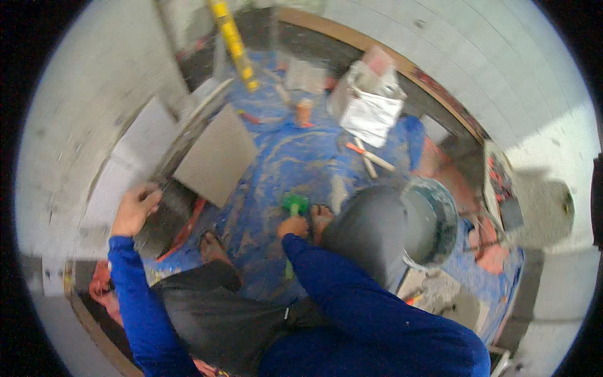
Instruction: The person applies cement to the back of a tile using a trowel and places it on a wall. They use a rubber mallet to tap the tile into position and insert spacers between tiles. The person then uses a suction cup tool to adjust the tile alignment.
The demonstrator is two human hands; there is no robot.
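One green mallet (295,203) is gripped by the right hand (293,227), the fingers seemingly wrapped around its handle (289,271) close behind the head, which lies just beyond the grip. Most of the weight would be expected in the head; the handle is probably stiff, best controlled near the head, and could be made slippery by grit. The left hand (134,210) is raised well to the left of that grip, fingers curled; whether anything is pinched there cannot be told. Just beside it, flat white tiles (146,135) are seen, while a square grey tile (220,154) with a ridged-looking face, likely brittle at its corners, is set between the hands and farther out. Around the grip, a wrinkled blue sheet (270,160) is smeared with pale dirt; to its right, a round bucket (449,220) is placed.
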